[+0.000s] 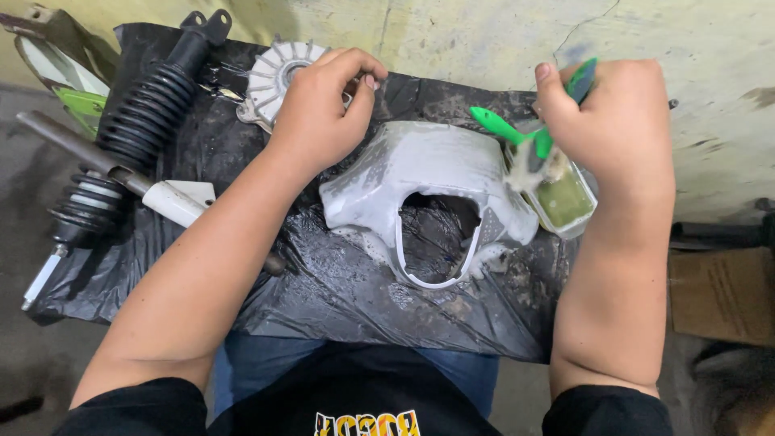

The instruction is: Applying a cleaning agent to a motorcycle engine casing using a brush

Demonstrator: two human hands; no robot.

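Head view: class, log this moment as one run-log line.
left hand: steadies white fairing panel | right hand: holds green-handled brush over clear tub | surface: black plastic sheet | beside: black shock absorber

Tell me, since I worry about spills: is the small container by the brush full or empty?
Partly full. The clear container holds greenish liquid well up its walls, and it stands upright on the black sheet, under the brush in the right hand.

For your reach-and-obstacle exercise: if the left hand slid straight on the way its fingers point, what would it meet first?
Probably the white finned round part, which the left hand already partly covers; its fingertips curl back over the grey plastic cover, so depth is unclear.
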